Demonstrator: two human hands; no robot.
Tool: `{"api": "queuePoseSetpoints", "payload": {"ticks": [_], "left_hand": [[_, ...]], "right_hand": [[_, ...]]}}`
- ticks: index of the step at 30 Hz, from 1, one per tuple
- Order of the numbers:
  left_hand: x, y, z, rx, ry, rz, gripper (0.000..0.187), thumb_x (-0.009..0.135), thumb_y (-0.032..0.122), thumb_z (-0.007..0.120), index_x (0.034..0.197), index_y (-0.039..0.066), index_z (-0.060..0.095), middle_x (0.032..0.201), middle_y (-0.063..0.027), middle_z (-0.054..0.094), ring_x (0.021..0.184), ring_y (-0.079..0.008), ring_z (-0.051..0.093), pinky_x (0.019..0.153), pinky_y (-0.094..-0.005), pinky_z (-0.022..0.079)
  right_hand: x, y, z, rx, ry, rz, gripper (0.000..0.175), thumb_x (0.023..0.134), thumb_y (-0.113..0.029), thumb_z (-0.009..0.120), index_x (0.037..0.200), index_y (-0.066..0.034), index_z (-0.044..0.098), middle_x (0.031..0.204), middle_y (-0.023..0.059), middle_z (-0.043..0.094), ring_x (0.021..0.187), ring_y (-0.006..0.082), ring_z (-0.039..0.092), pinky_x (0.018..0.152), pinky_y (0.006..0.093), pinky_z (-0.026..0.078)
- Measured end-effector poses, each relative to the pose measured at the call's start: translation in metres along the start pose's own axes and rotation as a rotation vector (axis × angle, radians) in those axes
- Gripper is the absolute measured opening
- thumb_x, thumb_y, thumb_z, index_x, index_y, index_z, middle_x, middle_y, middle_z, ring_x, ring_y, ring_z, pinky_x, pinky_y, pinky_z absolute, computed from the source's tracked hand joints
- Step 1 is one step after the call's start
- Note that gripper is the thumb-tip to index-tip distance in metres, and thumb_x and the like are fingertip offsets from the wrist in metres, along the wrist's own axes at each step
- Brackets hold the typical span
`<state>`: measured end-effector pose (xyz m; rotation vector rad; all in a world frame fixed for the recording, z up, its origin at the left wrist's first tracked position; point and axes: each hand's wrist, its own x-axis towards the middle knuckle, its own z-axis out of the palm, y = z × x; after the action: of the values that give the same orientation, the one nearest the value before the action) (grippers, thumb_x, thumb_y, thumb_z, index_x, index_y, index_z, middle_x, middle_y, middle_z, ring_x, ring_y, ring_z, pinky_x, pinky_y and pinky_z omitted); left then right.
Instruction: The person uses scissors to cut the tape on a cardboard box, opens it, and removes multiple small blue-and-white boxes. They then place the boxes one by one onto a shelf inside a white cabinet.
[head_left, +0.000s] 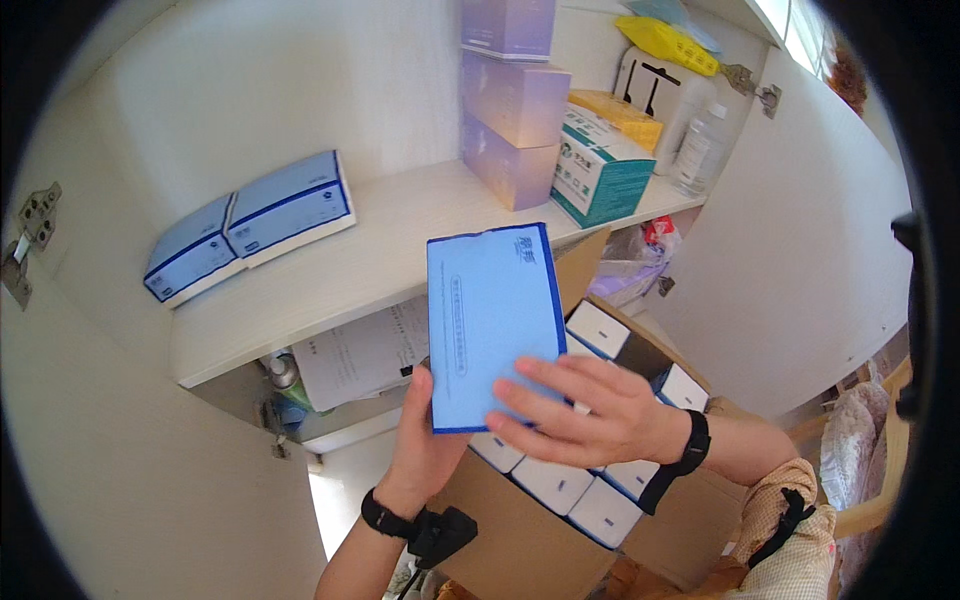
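Note:
A light blue box with dark blue edges (487, 300) is held up in front of me and bears writing. Its near left edge rests in my left hand (427, 450), the thumb along its side and the other fingers hidden behind. Across the lower right corner lie the spread fingers of my right hand (585, 412); its thumb is hidden. Below stands an open cardboard carton (525, 517) with several white-ended blue boxes (555, 484) packed upright. Two similar blue packs (289, 206) lie end to end at the left of the cabinet shelf (390, 247).
Lilac boxes (517, 105) are stacked at the shelf's back, beside a green-and-white box (600, 165) and a clear bottle (701, 150). Papers (360, 356) and a spray can (283, 371) occupy the lower compartment. Open cabinet doors (810, 225) flank both sides.

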<state>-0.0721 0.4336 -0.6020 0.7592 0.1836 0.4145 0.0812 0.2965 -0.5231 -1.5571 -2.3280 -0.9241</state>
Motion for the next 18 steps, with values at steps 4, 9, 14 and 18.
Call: {"api": "queuePoseSetpoints", "payload": {"ticks": [4,9,14,18], "left_hand": [[0.001,0.012,-0.009,0.015,0.106,-0.059,0.077,0.094,0.063,0.04,0.145,0.004,0.037,0.141,-0.016,0.049,0.127,-0.0283,0.051,0.108,-0.0428,0.039],[-0.003,0.006,-0.014,0.015,0.078,-0.02,0.078,0.089,0.057,0.054,0.143,0.003,0.039,0.139,-0.0155,0.051,0.124,-0.0275,0.053,0.106,-0.0425,0.042],[0.002,0.004,-0.007,0.063,0.032,0.053,0.058,0.094,0.029,0.063,0.14,0.002,0.04,0.135,-0.0081,0.051,0.125,-0.0195,0.049,0.111,-0.0367,0.035],[0.014,-0.002,0.002,0.0,-0.032,0.037,0.051,0.1,0.033,0.053,0.14,0.004,0.04,0.133,-0.0067,0.052,0.126,-0.0201,0.048,0.111,-0.0373,0.034]], "right_hand": [[-0.005,-0.015,0.026,-0.027,0.085,-0.122,0.033,0.092,-0.031,0.063,0.124,-0.0341,0.057,0.125,-0.0042,0.051,0.125,0.0138,0.052,0.108,0.0349,0.039],[0.002,0.004,0.017,-0.058,0.056,-0.134,0.04,0.091,-0.029,0.062,0.13,-0.0291,0.056,0.13,-0.0021,0.052,0.13,0.0192,0.047,0.108,0.0464,0.039],[0.033,0.009,-0.014,0.09,-0.181,0.3,0.057,0.079,-0.03,0.073,0.132,-0.0207,0.056,0.14,0.0075,0.049,0.134,0.0328,0.042,0.104,0.0548,0.04],[0.058,0.008,-0.012,0.297,-0.15,0.492,0.071,0.068,-0.029,0.082,0.133,-0.0156,0.054,0.144,0.0141,0.046,0.134,0.0416,0.041,0.106,0.0527,0.039]]}}
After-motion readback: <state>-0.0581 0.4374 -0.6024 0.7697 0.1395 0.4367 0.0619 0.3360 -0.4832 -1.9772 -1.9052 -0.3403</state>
